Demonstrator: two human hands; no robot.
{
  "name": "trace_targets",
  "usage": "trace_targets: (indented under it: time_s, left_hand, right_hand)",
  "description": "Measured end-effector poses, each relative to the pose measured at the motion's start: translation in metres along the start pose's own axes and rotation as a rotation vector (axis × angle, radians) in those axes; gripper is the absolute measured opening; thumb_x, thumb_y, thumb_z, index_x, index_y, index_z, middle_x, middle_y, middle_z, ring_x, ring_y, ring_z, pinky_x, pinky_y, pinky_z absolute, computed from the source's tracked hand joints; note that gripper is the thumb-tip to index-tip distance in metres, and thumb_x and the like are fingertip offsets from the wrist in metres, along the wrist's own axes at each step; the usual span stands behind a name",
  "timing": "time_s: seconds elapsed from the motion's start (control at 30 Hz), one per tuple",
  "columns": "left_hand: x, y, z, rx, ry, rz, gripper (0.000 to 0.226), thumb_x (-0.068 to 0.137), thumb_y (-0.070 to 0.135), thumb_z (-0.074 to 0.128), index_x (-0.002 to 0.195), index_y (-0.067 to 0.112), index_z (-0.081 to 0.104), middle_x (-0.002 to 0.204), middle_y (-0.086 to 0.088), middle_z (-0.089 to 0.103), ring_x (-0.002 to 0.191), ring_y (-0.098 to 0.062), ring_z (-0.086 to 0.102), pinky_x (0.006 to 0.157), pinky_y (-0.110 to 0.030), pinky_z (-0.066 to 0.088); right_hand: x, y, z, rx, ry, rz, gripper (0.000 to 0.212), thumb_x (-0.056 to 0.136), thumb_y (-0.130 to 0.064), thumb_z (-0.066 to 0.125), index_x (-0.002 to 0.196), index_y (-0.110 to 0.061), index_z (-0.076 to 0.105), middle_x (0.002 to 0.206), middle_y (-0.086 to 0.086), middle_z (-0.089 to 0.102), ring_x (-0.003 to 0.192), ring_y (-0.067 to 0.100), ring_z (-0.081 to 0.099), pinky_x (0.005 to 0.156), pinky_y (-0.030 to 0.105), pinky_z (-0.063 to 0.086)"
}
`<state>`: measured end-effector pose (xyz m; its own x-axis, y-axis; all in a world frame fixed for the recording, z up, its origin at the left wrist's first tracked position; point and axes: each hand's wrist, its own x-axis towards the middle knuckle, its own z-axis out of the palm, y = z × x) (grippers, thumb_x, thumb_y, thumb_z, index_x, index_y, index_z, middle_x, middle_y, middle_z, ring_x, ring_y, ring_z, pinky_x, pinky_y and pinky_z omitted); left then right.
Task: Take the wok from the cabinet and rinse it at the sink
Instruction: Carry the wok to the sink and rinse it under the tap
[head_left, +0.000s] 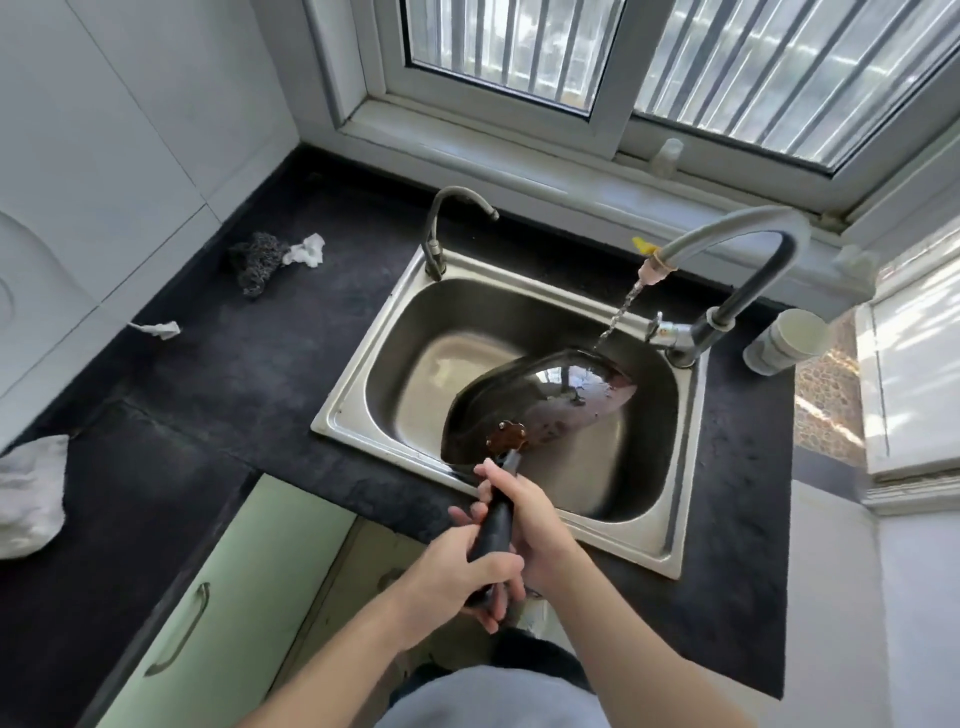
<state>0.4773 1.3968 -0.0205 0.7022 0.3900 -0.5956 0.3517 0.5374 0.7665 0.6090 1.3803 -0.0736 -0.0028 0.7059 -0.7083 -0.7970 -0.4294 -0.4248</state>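
Note:
A dark wok (540, 405) is tilted inside the steel sink (374, 358), its far rim under a thin stream of water from the grey hose faucet (727, 244). Water pools in the wok's bowl. Its black handle (496, 519) reaches back over the sink's front edge. My left hand (457, 577) grips the lower end of the handle. My right hand (530, 519) wraps the handle higher up, near the wok. Below the sink a pale green cabinet door (234, 597) stands open.
A second, smaller tap (441, 228) stands at the sink's back left corner. A dark scrubber (254, 260) and crumpled tissues lie on the black counter (218, 384) to the left. A white cloth (31, 493) sits at the far left. A white container (784, 340) stands right of the faucet.

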Motion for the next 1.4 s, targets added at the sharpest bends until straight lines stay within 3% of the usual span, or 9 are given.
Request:
trace_targets:
  time_s: [0.1,0.33,0.47,0.6,0.7,0.8,0.9,1.0,1.4]
  left_hand:
    - [-0.004,-0.008,-0.008,0.014,-0.053,0.017,0.020,0.094,0.015,0.059,0.082,0.000,0.065,0.067,-0.009,0.058,0.059,-0.016,0.055,0.055,-0.026,0.050]
    - [-0.014,-0.007,-0.032,0.017,-0.207,-0.113,0.015,0.092,0.016,0.061,0.088,0.002,0.066,0.080,-0.013,0.061,0.067,-0.014,0.057,0.059,-0.026,0.049]
    - [-0.017,0.010,-0.044,0.111,-0.150,-0.276,0.015,0.089,0.011,0.062,0.102,0.004,0.064,0.090,-0.009,0.069,0.075,-0.017,0.061,0.059,-0.027,0.052]
    - [-0.005,0.010,-0.027,0.388,0.112,-0.380,0.031,0.089,0.015,0.055,0.119,0.007,0.055,0.089,-0.011,0.061,0.075,-0.023,0.057,0.059,-0.031,0.051]
    - [0.003,-0.009,-0.015,0.671,0.280,-0.214,0.041,0.095,0.038,0.053,0.125,0.009,0.053,0.107,-0.010,0.066,0.093,-0.030,0.065,0.070,-0.038,0.055]
    - [0.001,-0.019,-0.020,0.659,0.287,-0.119,0.043,0.093,0.043,0.058,0.120,0.010,0.059,0.111,-0.011,0.066,0.102,-0.032,0.065,0.079,-0.038,0.052]
    - [-0.002,-0.015,-0.026,0.530,0.274,-0.110,0.043,0.093,0.042,0.060,0.117,0.007,0.060,0.098,-0.007,0.065,0.080,-0.027,0.067,0.061,-0.030,0.044]
    - [-0.002,-0.003,-0.027,0.363,0.226,-0.105,0.023,0.096,0.033,0.059,0.096,0.010,0.060,0.065,-0.001,0.050,0.041,-0.010,0.040,0.042,-0.023,0.030]
    - [-0.003,0.036,-0.043,0.292,0.175,-0.163,0.011,0.100,0.023,0.052,0.098,0.014,0.048,0.063,0.000,0.039,0.038,-0.005,0.025,0.036,-0.017,0.018]
  right_hand:
    - [0.000,0.014,0.005,0.316,-0.058,0.059,0.016,0.087,-0.024,0.070,0.091,-0.008,0.066,0.061,-0.002,0.055,0.044,0.010,0.055,0.063,0.033,0.061]
    - [0.008,0.037,0.010,0.107,0.106,-0.070,0.046,0.073,-0.031,0.084,0.047,-0.021,0.047,0.044,-0.005,0.038,0.059,0.015,0.036,0.061,0.029,0.057]
    - [0.000,0.041,0.024,0.135,0.186,-0.166,0.036,0.089,-0.018,0.074,0.066,-0.016,0.047,0.048,-0.003,0.039,0.043,0.012,0.044,0.057,0.031,0.058]
    - [-0.004,0.036,0.028,0.002,0.230,-0.195,0.029,0.092,-0.015,0.071,0.079,-0.013,0.045,0.051,-0.002,0.045,0.041,0.010,0.047,0.043,0.024,0.047]
    - [-0.003,0.031,0.027,-0.143,0.256,-0.208,0.031,0.091,-0.018,0.073,0.078,-0.012,0.046,0.053,-0.001,0.047,0.042,0.011,0.050,0.044,0.024,0.047]
    - [-0.002,0.034,0.025,-0.142,0.248,-0.216,0.031,0.092,-0.018,0.073,0.090,-0.010,0.043,0.055,0.001,0.047,0.043,0.013,0.051,0.049,0.027,0.053]
    - [0.001,0.035,0.022,-0.101,0.206,-0.247,0.034,0.092,-0.022,0.073,0.098,-0.010,0.042,0.058,0.003,0.051,0.049,0.016,0.057,0.060,0.033,0.059]
    - [0.002,0.029,0.026,-0.071,0.169,-0.261,0.029,0.092,-0.026,0.071,0.082,-0.007,0.052,0.060,0.003,0.063,0.060,0.018,0.068,0.063,0.031,0.058]
    - [0.020,0.016,0.047,0.036,0.109,-0.172,0.043,0.076,-0.029,0.085,0.085,-0.013,0.047,0.060,0.000,0.055,0.054,0.017,0.060,0.063,0.036,0.046]
